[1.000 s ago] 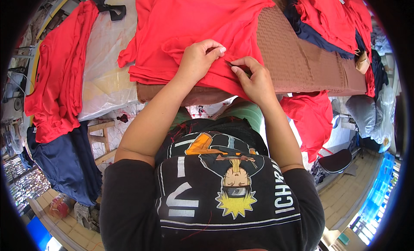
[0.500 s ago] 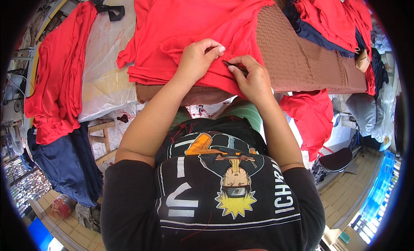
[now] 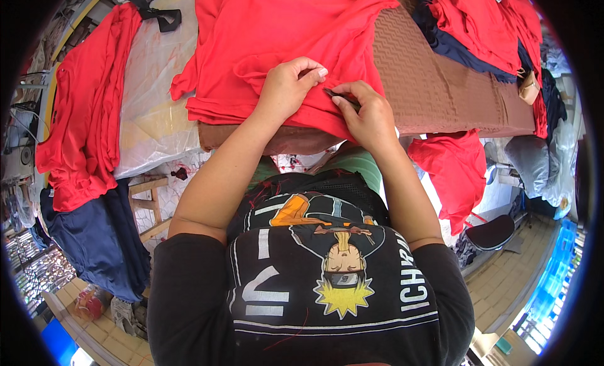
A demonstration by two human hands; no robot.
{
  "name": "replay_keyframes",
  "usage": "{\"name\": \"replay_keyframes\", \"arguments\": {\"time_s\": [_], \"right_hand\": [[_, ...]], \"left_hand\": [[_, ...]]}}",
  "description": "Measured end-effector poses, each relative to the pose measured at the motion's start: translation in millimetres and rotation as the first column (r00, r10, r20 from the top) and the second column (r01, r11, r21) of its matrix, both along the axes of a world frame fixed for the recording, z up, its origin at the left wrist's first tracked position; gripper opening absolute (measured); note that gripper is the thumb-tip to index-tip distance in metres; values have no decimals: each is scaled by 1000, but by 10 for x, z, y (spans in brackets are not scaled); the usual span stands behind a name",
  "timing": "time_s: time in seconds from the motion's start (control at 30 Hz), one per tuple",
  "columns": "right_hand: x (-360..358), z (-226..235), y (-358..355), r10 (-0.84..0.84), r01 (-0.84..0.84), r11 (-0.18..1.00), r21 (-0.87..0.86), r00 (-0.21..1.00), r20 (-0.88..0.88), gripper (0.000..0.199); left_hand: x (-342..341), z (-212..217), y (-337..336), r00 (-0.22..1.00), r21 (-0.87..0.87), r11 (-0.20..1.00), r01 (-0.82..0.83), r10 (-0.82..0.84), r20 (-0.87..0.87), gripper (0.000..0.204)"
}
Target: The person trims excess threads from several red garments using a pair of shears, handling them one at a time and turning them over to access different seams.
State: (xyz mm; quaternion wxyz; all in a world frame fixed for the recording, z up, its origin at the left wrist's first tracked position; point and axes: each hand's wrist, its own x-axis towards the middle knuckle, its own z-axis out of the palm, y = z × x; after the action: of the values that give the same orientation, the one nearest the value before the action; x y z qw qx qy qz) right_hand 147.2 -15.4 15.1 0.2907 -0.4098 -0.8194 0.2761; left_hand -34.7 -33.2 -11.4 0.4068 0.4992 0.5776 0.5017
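A red garment (image 3: 283, 26) lies spread before me, its folded near edge at the front of the brown-covered table. My left hand (image 3: 291, 89) rests on this cloth, thumb and forefinger closed in a pinch; what is between them is too small to make out. Just to its right, my right hand (image 3: 368, 111) is closed around small dark thread snips (image 3: 333, 93). Their tip points left toward the left fingertips, a short gap away. Most of the snips is hidden in my fingers.
Brown textured cloth (image 3: 434, 92) covers the table. Red and navy garments (image 3: 478, 32) are heaped at the far right. More red cloth (image 3: 94, 95) hangs at the left over navy fabric (image 3: 100, 240), beside a plastic-covered surface (image 3: 157, 95). Another red piece (image 3: 453, 171) hangs below the table at right.
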Motion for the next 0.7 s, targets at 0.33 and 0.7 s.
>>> {"name": "replay_keyframes", "arguments": {"time_s": [0.33, 0.7], "right_hand": [[-35, 30, -16, 14, -14, 1000, 0, 1000, -23, 15], [-24, 12, 3, 3, -3, 1000, 29, 1000, 19, 15]], "left_hand": [[-7, 1, 5, 1000, -2, 1000, 2, -2, 6, 19], [-6, -1, 4, 1000, -3, 1000, 12, -12, -10, 19]]}}
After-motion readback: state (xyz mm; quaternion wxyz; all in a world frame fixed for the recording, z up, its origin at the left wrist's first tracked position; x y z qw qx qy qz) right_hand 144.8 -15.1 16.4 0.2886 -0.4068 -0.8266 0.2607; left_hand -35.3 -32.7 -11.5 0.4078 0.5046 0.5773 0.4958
